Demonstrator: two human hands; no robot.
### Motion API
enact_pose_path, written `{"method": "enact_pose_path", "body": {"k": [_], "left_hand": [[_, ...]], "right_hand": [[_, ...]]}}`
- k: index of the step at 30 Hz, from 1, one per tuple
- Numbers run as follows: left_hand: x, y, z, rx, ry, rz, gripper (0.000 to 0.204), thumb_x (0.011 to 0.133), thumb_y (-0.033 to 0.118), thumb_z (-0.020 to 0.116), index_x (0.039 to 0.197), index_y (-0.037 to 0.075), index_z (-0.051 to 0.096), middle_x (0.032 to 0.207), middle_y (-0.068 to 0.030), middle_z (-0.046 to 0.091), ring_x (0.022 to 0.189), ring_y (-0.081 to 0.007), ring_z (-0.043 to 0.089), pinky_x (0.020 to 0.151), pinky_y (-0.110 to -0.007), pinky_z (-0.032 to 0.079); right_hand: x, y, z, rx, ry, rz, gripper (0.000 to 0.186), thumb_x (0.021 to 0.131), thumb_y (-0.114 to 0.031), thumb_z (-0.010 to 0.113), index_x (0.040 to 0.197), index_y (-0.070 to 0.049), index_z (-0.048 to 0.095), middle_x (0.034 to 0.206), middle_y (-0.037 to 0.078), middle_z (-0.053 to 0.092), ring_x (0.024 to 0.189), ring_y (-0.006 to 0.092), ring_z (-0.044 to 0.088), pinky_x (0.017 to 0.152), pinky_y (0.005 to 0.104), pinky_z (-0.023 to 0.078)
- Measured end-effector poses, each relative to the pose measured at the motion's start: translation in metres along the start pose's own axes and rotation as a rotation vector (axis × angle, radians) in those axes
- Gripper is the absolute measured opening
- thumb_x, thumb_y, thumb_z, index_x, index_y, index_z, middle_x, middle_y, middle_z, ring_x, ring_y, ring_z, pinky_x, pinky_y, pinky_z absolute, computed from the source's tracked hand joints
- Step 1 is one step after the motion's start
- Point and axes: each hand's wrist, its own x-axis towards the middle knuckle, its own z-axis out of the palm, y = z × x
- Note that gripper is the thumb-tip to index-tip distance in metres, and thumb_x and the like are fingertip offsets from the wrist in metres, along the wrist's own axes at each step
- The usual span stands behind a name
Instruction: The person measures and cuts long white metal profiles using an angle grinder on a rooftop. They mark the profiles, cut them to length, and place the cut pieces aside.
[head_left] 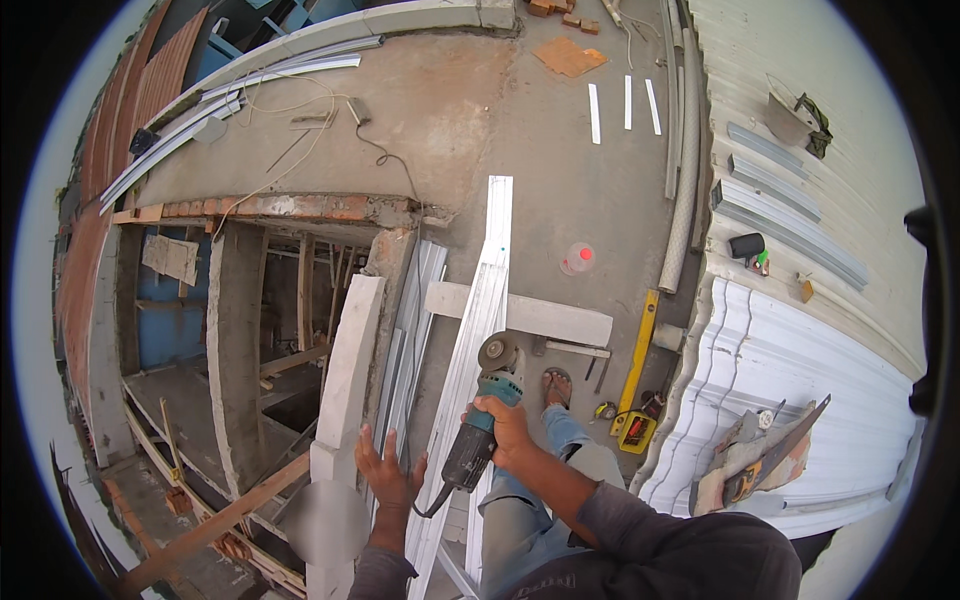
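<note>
My right hand [510,428] is wrapped round a teal and black angle grinder [468,455], its cutting disc [495,350] at the far end. The grinder lies over long white metal channels [466,340], which rest across a pale block [560,320]. Whether the disc touches the metal, I cannot tell. Left of the grinder, my left hand [390,478] hovers with its fingers spread, holding nothing. The grinder's black cord [432,508] bends back toward the channels between my hands. Beside the channels, my sandalled foot [557,388] stands on the concrete.
A deep framed opening [290,330] with timber props drops away at left, edged by a pale wall block [350,370]. More metal channels [408,335] lie beside it. At right are a yellow level [640,345], a tape measure [605,410], corrugated sheets [740,370] and a handsaw [780,455].
</note>
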Motion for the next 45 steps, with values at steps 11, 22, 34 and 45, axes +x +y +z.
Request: {"method": "enact_pose_path", "body": {"k": [11,22,34,45], "left_hand": [[-0.07,-0.142,0.199,-0.03,-1.796,-0.277,0.143,0.055,0.086,0.084,0.159,-0.002,0.041,0.154,-0.0299,0.053,0.144,-0.0424,0.052,0.12,-0.05,0.041],[-0.13,-0.095,0.336,-0.125,-0.577,-0.422,0.124,0.06,0.038,0.102,0.155,-0.002,0.031,0.161,-0.0342,0.024,0.151,-0.056,0.023,0.124,-0.062,0.029],[-0.146,-0.112,0.355,-0.166,-0.594,-0.422,0.112,0.06,0.034,0.098,0.148,-0.002,0.039,0.163,-0.0297,0.025,0.153,-0.0502,0.021,0.127,-0.061,0.02],[-0.144,-0.109,0.355,-0.136,-0.623,-0.449,0.112,0.06,0.036,0.099,0.148,-0.001,0.04,0.162,-0.028,0.027,0.153,-0.0471,0.024,0.125,-0.064,0.021]], "right_hand": [[0.142,0.11,-0.192,-0.529,0.298,-0.047,0.018,0.079,-0.007,0.082,0.09,0.0,0.07,0.082,0.011,0.072,0.064,0.0227,0.072,0.06,0.0381,0.06],[0.216,0.152,-0.209,-0.755,0.357,-0.105,0.029,0.073,-0.014,0.085,0.092,0.002,0.071,0.082,0.009,0.071,0.064,0.0184,0.068,0.058,0.0373,0.055],[0.232,0.162,-0.202,-0.766,0.342,-0.12,0.022,0.076,-0.011,0.084,0.089,0.001,0.071,0.081,0.008,0.071,0.064,0.0171,0.067,0.057,0.0367,0.053],[0.231,0.165,-0.198,-0.685,0.362,-0.094,0.018,0.078,-0.009,0.083,0.086,0.0,0.069,0.076,0.008,0.069,0.058,0.017,0.066,0.052,0.036,0.054]]}}
